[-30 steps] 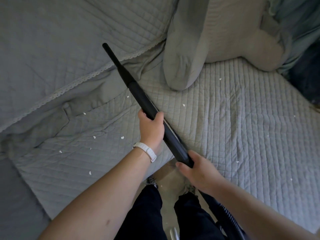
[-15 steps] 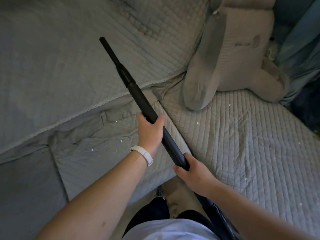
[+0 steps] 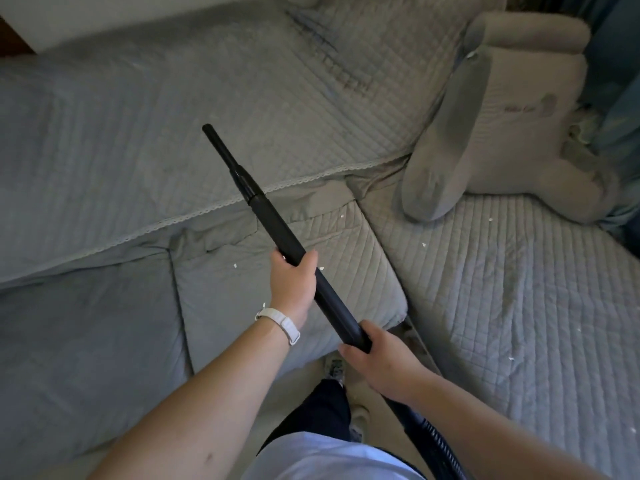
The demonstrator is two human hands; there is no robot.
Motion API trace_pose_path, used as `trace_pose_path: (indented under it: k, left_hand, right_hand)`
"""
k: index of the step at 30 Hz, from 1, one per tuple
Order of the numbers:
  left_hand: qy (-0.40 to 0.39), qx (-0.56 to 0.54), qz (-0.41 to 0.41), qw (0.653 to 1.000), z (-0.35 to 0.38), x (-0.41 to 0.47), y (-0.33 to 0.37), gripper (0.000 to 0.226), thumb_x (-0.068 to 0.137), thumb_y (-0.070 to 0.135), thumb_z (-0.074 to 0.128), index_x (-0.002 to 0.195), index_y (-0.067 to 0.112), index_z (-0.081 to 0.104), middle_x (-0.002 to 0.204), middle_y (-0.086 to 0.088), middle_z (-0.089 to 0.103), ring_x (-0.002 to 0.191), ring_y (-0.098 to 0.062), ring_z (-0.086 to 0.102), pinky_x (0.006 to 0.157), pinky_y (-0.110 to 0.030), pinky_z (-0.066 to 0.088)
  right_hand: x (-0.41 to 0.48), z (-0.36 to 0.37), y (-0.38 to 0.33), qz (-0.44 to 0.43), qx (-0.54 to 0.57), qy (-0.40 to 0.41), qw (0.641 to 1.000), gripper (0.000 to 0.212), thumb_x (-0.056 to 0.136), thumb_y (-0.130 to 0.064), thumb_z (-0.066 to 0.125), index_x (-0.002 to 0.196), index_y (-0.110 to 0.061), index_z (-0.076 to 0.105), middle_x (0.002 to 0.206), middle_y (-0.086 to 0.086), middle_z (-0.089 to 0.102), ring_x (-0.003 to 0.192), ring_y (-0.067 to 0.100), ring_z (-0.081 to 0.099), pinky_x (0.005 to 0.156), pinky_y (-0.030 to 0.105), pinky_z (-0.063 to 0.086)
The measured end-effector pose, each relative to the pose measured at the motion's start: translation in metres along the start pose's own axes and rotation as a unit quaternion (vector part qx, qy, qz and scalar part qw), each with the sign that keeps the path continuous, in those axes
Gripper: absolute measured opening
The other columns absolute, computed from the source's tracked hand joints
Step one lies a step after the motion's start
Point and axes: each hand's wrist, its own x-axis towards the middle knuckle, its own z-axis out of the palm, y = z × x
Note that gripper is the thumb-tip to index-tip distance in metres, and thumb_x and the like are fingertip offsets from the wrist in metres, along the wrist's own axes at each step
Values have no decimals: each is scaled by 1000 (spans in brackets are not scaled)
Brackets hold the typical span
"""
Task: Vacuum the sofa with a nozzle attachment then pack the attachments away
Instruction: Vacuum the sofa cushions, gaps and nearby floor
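Nearest the camera, the ribbed hose runs up from the lower right into the right hand, which is closed around the near end of the black vacuum wand; its fingers are curled fully round the tube. A little farther up, the left hand, with a pale wristband below it, is wrapped round the middle of the wand, thumb on the right side and fingers hidden on the far side. The wand slants up and to the left, and its narrow nozzle attachment hangs in the air over the quilted backrest of the sofa, not touching the fabric. To do this step well, the tip probably needs lowering to the cover and drawing slowly along the quilting lines, with the left hand steering and the right hand keeping the hose slack; the white crumbs scattered on the seat cushions, and the crease where seat meets backrest, look like the places to work. At the far right a plush cushion leans against the backrest and may need shifting to reach beneath it
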Motion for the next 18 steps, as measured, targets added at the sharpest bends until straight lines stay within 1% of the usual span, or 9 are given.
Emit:
trace_pose_path:
  k: [2, 4, 8, 12, 15, 18]
  left_hand:
    - [16, -6, -1, 1000, -13, -10, -4, 25, 88, 21, 66, 106, 11, 52, 86, -2, 59, 74, -15, 59, 63, -26, 45]
    - [34, -20, -1, 999, -29, -18, -8, 27, 88, 21, 66, 108, 9, 53, 86, -1, 58, 75, -15, 58, 64, -26, 45]
    - [65, -38, 0, 997, -69, -31, -7, 21, 89, 21, 65, 105, 14, 54, 84, 0, 59, 72, -14, 58, 64, -25, 45]
    - [90, -38, -11, 995, -105, -38, -11, 23, 86, 25, 66, 102, 17, 51, 85, -2, 58, 75, -19, 59, 67, -33, 50]
    - [107, -36, -15, 994, -128, -42, -17, 23, 88, 23, 64, 105, 14, 52, 86, -2, 60, 77, -19, 59, 66, -29, 45]
    - [118, -38, -24, 992, -152, -44, -24, 27, 86, 24, 64, 108, 13, 53, 89, -7, 65, 80, -24, 63, 67, -30, 47]
  right_hand:
    - [-8, 10, 1, -7, -7, -7, 1000, 19, 90, -43, 62, 98, -27, 55, 74, 1, 61, 55, 12, 55, 52, 31, 48]
    - [-14, 21, -2, -16, -15, -20, 1000, 19, 90, -43, 62, 98, -28, 54, 74, 1, 62, 57, 12, 55, 54, 31, 49]
    - [-22, 45, -15, -39, -41, -44, 997, 20, 90, -43, 62, 99, -28, 54, 81, 5, 66, 59, 11, 57, 57, 30, 50]
    - [-27, 69, -27, -53, -67, -62, 994, 18, 90, -44, 61, 98, -30, 53, 78, -1, 62, 60, 9, 57, 55, 26, 48]
    - [-30, 87, -33, -59, -80, -80, 992, 20, 91, -44, 60, 102, -29, 53, 78, -3, 60, 60, 9, 56, 53, 23, 45]
    - [-33, 109, -39, -56, -74, -98, 991, 19, 92, -43, 60, 101, -27, 53, 76, -3, 58, 57, 8, 52, 50, 23, 42]
